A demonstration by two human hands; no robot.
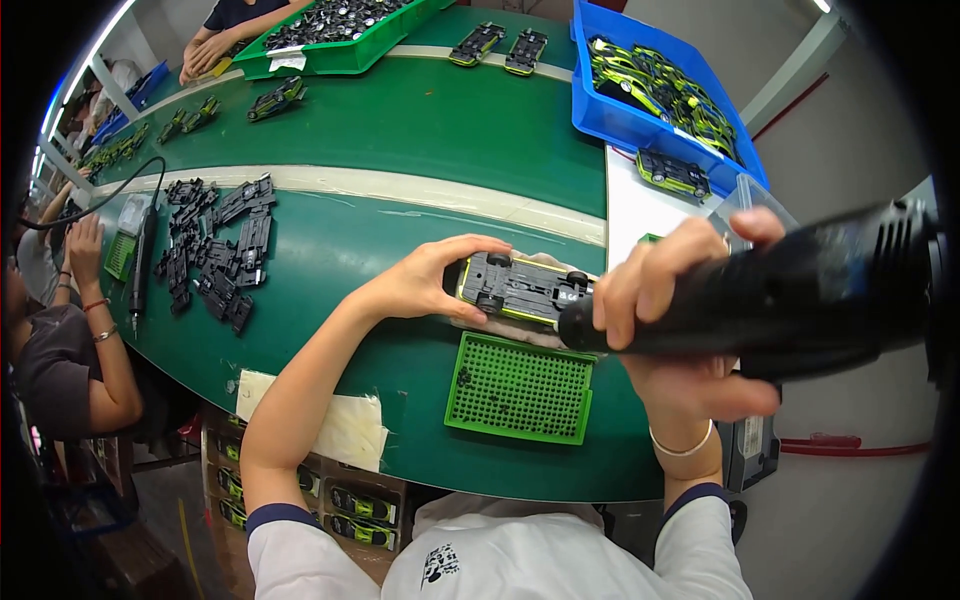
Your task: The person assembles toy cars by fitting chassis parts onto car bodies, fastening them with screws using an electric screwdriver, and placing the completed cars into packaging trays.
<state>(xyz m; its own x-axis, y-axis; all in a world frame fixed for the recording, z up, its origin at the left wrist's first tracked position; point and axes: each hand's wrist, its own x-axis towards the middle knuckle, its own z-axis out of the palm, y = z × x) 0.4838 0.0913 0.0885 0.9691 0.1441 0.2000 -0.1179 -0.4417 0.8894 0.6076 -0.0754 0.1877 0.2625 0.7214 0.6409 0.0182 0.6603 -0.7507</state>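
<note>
A toy car (pixel 530 285) lies upside down on a pale cloth (pixel 535 334), its black underside up and yellow-green edges showing. My left hand (pixel 440 279) grips its left end between thumb and fingers. In my right hand (pixel 680 300) is a large black electric screwdriver (pixel 800 295), fingers wrapped round its body. The tool's nose is at the car's right end and hides that part; I cannot tell whether the tip touches a screw. Just below the car sits a green perforated screw tray (pixel 520 390) with a few dark bits in its holes.
Black plastic chassis parts (pixel 215 245) are heaped at left, beside another electric screwdriver (pixel 143 265). A blue bin (pixel 655 90) of car bodies stands back right, a green bin (pixel 330 40) of dark parts behind. Co-workers sit at left (pixel 75 350) and far back (pixel 225 35).
</note>
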